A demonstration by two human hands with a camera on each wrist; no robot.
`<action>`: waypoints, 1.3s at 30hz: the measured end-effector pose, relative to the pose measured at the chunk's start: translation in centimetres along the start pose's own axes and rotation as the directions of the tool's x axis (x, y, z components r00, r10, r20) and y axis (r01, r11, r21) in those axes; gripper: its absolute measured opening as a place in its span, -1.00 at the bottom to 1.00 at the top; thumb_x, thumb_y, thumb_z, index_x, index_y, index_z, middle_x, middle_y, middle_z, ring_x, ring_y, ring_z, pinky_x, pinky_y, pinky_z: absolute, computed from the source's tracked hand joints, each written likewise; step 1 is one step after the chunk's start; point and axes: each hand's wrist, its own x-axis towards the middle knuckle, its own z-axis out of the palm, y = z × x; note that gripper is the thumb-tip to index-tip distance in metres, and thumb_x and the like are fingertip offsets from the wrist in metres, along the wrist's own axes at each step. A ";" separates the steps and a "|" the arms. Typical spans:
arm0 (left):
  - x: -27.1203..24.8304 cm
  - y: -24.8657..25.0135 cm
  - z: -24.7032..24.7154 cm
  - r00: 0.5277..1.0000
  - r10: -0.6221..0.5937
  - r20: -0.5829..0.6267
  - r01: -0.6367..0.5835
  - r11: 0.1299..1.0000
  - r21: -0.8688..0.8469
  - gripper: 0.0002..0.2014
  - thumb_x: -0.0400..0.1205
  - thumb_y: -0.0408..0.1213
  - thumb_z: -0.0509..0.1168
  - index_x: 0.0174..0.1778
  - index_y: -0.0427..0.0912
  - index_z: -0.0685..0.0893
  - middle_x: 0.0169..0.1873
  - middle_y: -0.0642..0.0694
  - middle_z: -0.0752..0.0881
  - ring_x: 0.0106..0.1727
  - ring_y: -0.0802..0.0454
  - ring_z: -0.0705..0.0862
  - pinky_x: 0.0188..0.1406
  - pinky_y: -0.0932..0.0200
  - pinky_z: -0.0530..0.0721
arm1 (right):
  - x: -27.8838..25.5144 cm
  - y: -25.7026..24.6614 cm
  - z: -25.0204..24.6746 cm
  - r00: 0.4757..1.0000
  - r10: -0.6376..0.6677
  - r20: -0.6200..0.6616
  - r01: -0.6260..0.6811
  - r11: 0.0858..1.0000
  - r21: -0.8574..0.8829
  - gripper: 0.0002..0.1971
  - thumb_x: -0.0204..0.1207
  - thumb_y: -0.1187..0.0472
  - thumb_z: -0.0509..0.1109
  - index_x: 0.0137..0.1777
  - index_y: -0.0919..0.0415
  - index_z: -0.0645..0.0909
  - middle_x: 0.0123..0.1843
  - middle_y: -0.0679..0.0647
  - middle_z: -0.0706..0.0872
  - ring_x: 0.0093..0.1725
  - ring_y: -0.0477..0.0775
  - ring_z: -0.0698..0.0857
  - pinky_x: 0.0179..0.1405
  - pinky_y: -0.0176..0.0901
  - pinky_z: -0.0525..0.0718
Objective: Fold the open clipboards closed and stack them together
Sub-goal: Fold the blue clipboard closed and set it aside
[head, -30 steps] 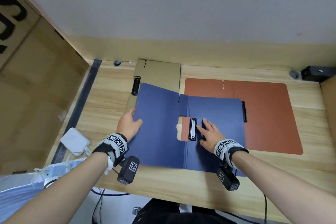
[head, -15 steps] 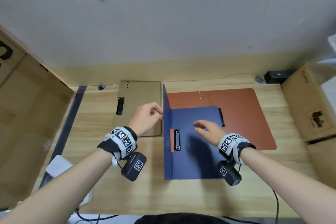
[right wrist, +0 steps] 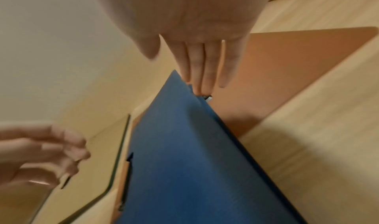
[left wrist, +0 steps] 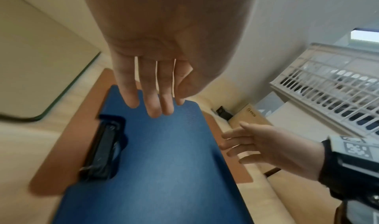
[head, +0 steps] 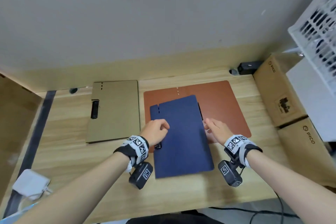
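Observation:
The blue clipboard (head: 181,136) lies folded shut at the table's middle, its cover down or nearly down, partly on top of the open rust-orange clipboard (head: 221,103). A black clip (left wrist: 100,151) shows through a notch in its left edge. At back left the tan clipboard (head: 114,111) lies closed. My left hand (head: 156,131) hovers over the blue cover's left part with loose fingers (left wrist: 156,98), holding nothing. My right hand (head: 214,129) is at the blue clipboard's right edge, with straight fingers (right wrist: 205,68) touching that edge.
Cardboard boxes (head: 283,96) line the table's right side, with a white slatted crate (head: 318,23) above them. A white charger (head: 31,182) and its cables sit at the front left. A black device (head: 249,67) is at the back wall.
The blue cover swung from upright over to the right and came down. My left hand let go of it. My right hand moved off the inside page to the right edge.

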 end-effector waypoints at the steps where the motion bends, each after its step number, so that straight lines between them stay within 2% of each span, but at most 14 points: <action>1: 0.0 -0.9 0.7 0.999 -0.036 0.011 0.036 0.999 0.023 -0.80 0.58 -0.26 0.18 -0.13 0.13 0.66 -0.14 0.10 0.77 -0.13 0.05 0.74 -0.02 0.06 0.72 | 0.2 0.6 0.2 0.999 0.028 0.015 -0.027 0.997 -0.072 -0.64 0.71 0.05 0.16 0.21 0.28 0.66 0.16 0.24 0.76 0.17 0.30 0.71 0.17 0.01 0.56; 3: -0.2 -2.7 2.1 0.993 -0.117 0.027 0.115 0.991 0.065 -0.81 0.58 -0.27 0.18 -0.11 0.09 0.66 -0.14 0.06 0.76 -0.11 0.00 0.73 -0.05 0.11 0.68 | 0.8 1.9 1.1 0.995 0.089 0.039 -0.083 0.986 -0.147 -0.60 0.68 0.13 0.23 0.45 0.31 0.51 0.40 0.21 0.64 0.34 0.21 0.64 0.30 -0.09 0.49; 5: -0.5 -4.5 3.4 0.979 -0.202 0.038 0.198 0.976 0.087 -0.81 0.56 -0.27 0.19 -0.05 0.05 0.67 -0.04 0.01 0.77 0.04 -0.07 0.73 0.08 0.09 0.67 | 1.5 2.9 2.2 0.987 0.141 0.072 -0.133 0.985 -0.106 -0.55 0.65 0.25 0.27 0.51 0.38 0.40 0.46 0.24 0.58 0.40 0.22 0.60 0.39 -0.06 0.47; 8: -1.1 -6.7 5.2 0.950 -0.308 0.047 0.301 0.947 0.115 -0.77 0.57 -0.24 0.19 0.07 -0.02 0.67 0.10 -0.09 0.77 0.13 -0.17 0.71 0.13 0.05 0.65 | 2.8 4.1 3.6 0.984 0.172 0.053 -0.166 0.981 -0.096 -0.65 0.56 0.30 0.32 0.33 0.37 0.55 0.26 0.31 0.71 0.22 0.30 0.69 0.29 0.13 0.61; 10: -1.3 -7.8 6.4 0.933 -0.354 0.064 0.343 0.930 0.133 -0.73 0.57 -0.22 0.19 0.14 -0.10 0.67 0.13 -0.18 0.76 0.14 -0.24 0.71 0.12 0.03 0.65 | 3.5 4.2 4.4 0.985 0.170 0.024 -0.167 0.980 -0.108 -0.73 0.48 0.24 0.33 0.15 0.29 0.62 0.02 0.23 0.76 0.03 0.26 0.73 0.13 0.04 0.66; 14: -1.4 -9.1 8.6 0.898 -0.438 0.045 0.436 0.899 0.034 -0.67 0.56 -0.22 0.23 0.22 -0.21 0.62 0.15 -0.26 0.74 0.17 -0.30 0.69 0.09 0.05 0.62 | 4.4 4.8 5.8 0.974 0.228 -0.014 -0.228 0.971 -0.074 -0.74 0.46 0.27 0.45 0.14 0.20 0.58 -0.09 0.12 0.73 -0.02 0.26 0.74 0.15 0.12 0.67; 16: -1.4 -9.2 9.0 0.883 -0.467 0.044 0.469 0.882 -0.056 -0.72 0.55 -0.21 0.27 0.14 -0.23 0.62 0.04 -0.19 0.74 0.07 -0.22 0.69 -0.02 0.12 0.56 | 5.0 6.0 6.2 0.967 0.255 -0.001 -0.254 0.963 -0.088 -0.73 0.37 0.24 0.55 0.03 0.15 0.59 -0.14 0.05 0.75 -0.05 0.20 0.77 0.12 0.09 0.70; 19: -1.4 -9.2 8.6 0.852 -0.517 0.084 0.523 0.831 -0.191 -0.91 0.52 -0.23 0.33 -0.21 -0.15 0.59 -0.20 -0.09 0.66 -0.13 -0.11 0.61 -0.17 0.16 0.47 | 5.7 6.5 6.4 0.962 0.273 0.006 -0.271 0.956 -0.110 -0.72 0.29 0.19 0.62 -0.06 0.11 0.62 -0.11 0.05 0.81 -0.07 0.14 0.79 0.13 0.13 0.72; 20: -1.3 -9.5 8.4 0.842 -0.530 0.097 0.537 0.811 -0.231 -0.86 0.49 -0.23 0.35 -0.32 -0.13 0.53 -0.25 -0.09 0.65 -0.17 -0.10 0.60 -0.20 0.15 0.46 | 5.9 6.2 6.4 0.964 0.266 0.003 -0.263 0.957 -0.118 -0.73 0.31 0.20 0.63 -0.08 0.11 0.61 -0.11 0.05 0.81 -0.07 0.14 0.79 0.13 0.13 0.72; 23: -1.4 -10.1 6.9 0.839 -0.538 0.089 0.538 0.791 -0.291 -0.74 0.46 -0.19 0.39 -0.41 -0.08 0.41 -0.33 -0.08 0.60 -0.26 -0.07 0.55 -0.23 0.14 0.43 | 6.2 4.8 6.3 0.969 0.246 0.015 -0.242 0.962 -0.129 -0.76 0.32 0.20 0.62 -0.11 0.12 0.62 -0.13 0.05 0.81 -0.09 0.14 0.79 0.11 0.15 0.73; 28: -1.3 -11.4 2.5 0.866 -0.499 0.035 0.477 0.801 -0.361 -0.77 0.53 -0.15 0.43 -0.36 -0.09 0.53 -0.36 -0.02 0.63 -0.21 -0.06 0.63 -0.12 0.14 0.54 | 6.7 -0.7 7.3 0.983 0.183 0.004 -0.180 0.972 -0.151 -0.76 0.37 0.16 0.61 -0.08 0.12 0.59 -0.16 -0.02 0.73 -0.08 0.13 0.73 0.06 -0.01 0.67; 31: -0.9 -13.1 -0.6 0.871 -0.491 -0.015 0.446 0.803 -0.395 -0.81 0.53 -0.14 0.45 -0.32 -0.06 0.59 -0.33 0.00 0.70 -0.16 -0.06 0.69 -0.02 0.14 0.62 | 7.4 -4.2 8.7 0.988 0.155 -0.014 -0.155 0.974 -0.166 -0.71 0.39 0.13 0.60 -0.01 0.15 0.57 -0.09 0.06 0.73 -0.04 0.16 0.71 0.06 -0.04 0.64; 34: -0.6 -14.9 -3.8 0.863 -0.501 -0.071 0.427 0.797 -0.427 -0.83 0.55 -0.15 0.45 -0.28 -0.03 0.59 -0.22 -0.04 0.74 -0.06 -0.09 0.73 0.06 0.08 0.65 | 9.1 -7.1 10.7 0.992 0.126 -0.013 -0.126 0.976 -0.176 -0.72 0.35 0.07 0.61 -0.16 0.05 0.52 -0.09 0.09 0.75 -0.04 0.20 0.73 0.11 0.06 0.68; 39: 0.1 -19.2 -8.1 0.830 -0.536 -0.153 0.431 0.791 -0.434 -0.84 0.56 -0.10 0.44 -0.14 -0.10 0.66 -0.12 -0.14 0.78 0.00 -0.16 0.75 0.11 -0.02 0.69 | 12.1 -12.6 14.8 0.996 0.088 0.001 -0.087 0.978 -0.190 -0.73 0.42 0.12 0.58 -0.10 0.13 0.51 -0.14 0.06 0.67 -0.11 0.13 0.63 -0.09 -0.14 0.49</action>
